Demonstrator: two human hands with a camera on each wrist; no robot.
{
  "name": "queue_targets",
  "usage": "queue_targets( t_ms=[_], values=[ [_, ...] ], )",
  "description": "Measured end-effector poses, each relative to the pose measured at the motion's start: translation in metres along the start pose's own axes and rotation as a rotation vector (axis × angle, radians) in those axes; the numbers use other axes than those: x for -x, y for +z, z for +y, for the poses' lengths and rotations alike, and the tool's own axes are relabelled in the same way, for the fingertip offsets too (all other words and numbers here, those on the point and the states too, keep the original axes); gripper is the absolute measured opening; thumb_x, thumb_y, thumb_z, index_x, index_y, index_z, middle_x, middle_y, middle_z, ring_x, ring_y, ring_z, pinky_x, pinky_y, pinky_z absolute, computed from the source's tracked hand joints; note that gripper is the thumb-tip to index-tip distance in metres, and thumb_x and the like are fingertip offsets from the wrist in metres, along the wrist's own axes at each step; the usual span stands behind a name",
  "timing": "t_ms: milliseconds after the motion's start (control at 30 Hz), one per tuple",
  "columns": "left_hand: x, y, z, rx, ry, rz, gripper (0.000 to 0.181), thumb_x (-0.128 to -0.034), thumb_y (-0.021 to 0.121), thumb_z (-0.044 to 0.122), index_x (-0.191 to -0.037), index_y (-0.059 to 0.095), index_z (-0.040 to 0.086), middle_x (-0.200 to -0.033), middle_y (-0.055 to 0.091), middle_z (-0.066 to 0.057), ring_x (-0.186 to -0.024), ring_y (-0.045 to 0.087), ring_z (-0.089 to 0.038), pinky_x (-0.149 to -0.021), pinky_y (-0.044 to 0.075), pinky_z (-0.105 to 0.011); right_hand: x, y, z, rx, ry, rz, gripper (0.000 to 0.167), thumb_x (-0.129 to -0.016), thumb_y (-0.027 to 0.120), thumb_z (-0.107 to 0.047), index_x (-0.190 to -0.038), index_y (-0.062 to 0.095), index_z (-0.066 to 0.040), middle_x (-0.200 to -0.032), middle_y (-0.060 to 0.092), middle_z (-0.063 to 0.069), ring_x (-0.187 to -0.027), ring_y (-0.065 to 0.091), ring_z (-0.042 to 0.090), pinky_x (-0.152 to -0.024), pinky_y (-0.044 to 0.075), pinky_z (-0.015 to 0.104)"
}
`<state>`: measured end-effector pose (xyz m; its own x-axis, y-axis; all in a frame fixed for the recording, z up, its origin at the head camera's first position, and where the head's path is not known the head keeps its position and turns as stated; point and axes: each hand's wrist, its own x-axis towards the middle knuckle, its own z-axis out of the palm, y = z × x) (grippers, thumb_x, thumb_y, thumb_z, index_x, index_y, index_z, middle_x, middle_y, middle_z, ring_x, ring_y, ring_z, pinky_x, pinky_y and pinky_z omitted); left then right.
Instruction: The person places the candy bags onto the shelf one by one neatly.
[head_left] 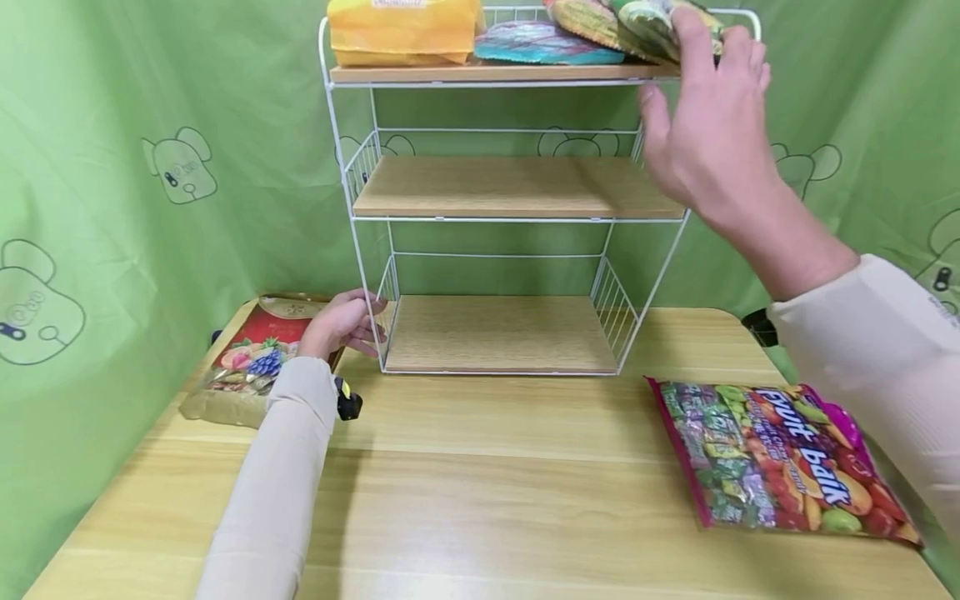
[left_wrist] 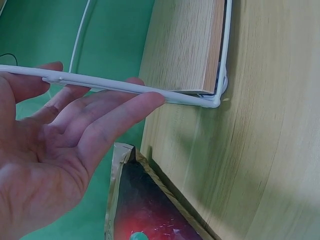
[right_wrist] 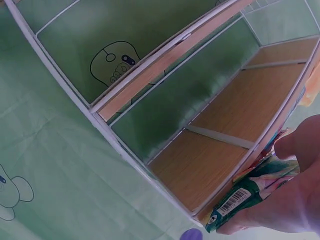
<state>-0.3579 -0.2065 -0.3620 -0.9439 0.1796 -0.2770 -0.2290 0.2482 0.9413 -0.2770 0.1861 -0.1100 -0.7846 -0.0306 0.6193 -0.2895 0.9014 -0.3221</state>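
My right hand (head_left: 712, 125) is raised at the right end of the rack's top shelf (head_left: 510, 75), its fingers on a green snack bag (head_left: 651, 25). In the right wrist view the right hand (right_wrist: 285, 195) pinches that green bag (right_wrist: 245, 200), whose barcode shows at the shelf's edge. Low at the rack's left side is my left hand (head_left: 348, 323); in the left wrist view its fingers (left_wrist: 122, 117) extend, fairly straight, against the white wire frame (left_wrist: 115, 86). An orange bag (head_left: 405, 33) and a blue bag (head_left: 547, 43) lie on the top shelf.
Left of the rack, a red and gold bag (head_left: 262, 354) lies on the table (head_left: 480, 467). At the right lies a fruit candy bag (head_left: 787, 462). The rack has a middle shelf (head_left: 517, 187) and a bottom shelf (head_left: 498, 333). Green cloth (head_left: 112, 100) hangs around the table.
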Motion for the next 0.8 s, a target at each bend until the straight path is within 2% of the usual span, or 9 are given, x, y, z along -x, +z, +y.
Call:
queue_targets(
  t_ms=[167,300,567,800],
  values=[
    [0.002,0.0,0.001,0.006,0.004,0.001,0.047,-0.1063,0.048,0.02,-0.146,0.035,-0.003,-0.077,0.066,-0.01,-0.074,0.071,-0.023,-0.081,0.065,-0.054,-0.012,-0.001,0.0,-0.005,0.032,-0.028,0.056,-0.106,0.036,-0.028,-0.161,0.024,-0.02,-0.158,0.03,0.024,-0.141,0.031,0.038,-0.125,0.027,0.052],
    [0.002,0.001,0.001,0.006,0.001,0.004,0.049,-0.1063,0.048,0.02,-0.148,0.035,-0.002,-0.079,0.067,-0.011,-0.077,0.072,-0.025,-0.083,0.064,-0.055,-0.019,-0.002,0.001,0.001,0.038,-0.054,0.057,-0.105,0.037,-0.027,-0.16,0.025,-0.018,-0.154,0.035,0.024,-0.136,0.035,0.04,-0.119,0.033,0.057],
    [0.002,0.001,0.002,0.008,0.0,0.005,0.044,-0.106,0.048,0.02,-0.144,0.039,0.0,-0.08,0.067,-0.011,-0.079,0.072,-0.027,-0.086,0.063,-0.057,-0.03,-0.009,0.0,0.029,0.074,-0.163,0.071,-0.101,0.048,-0.038,-0.163,0.017,-0.019,-0.16,0.029,0.023,-0.142,0.03,0.042,-0.123,0.027,0.061],
    [0.001,-0.001,0.001,-0.003,0.001,0.013,0.049,-0.1057,0.049,0.021,-0.148,0.037,-0.001,-0.08,0.068,-0.01,-0.081,0.072,-0.028,-0.085,0.063,-0.056,-0.039,-0.007,0.004,0.05,0.07,-0.202,0.079,-0.099,0.055,-0.045,-0.163,0.013,-0.023,-0.164,0.023,0.021,-0.15,0.021,0.043,-0.126,0.019,0.062]
  ],
)
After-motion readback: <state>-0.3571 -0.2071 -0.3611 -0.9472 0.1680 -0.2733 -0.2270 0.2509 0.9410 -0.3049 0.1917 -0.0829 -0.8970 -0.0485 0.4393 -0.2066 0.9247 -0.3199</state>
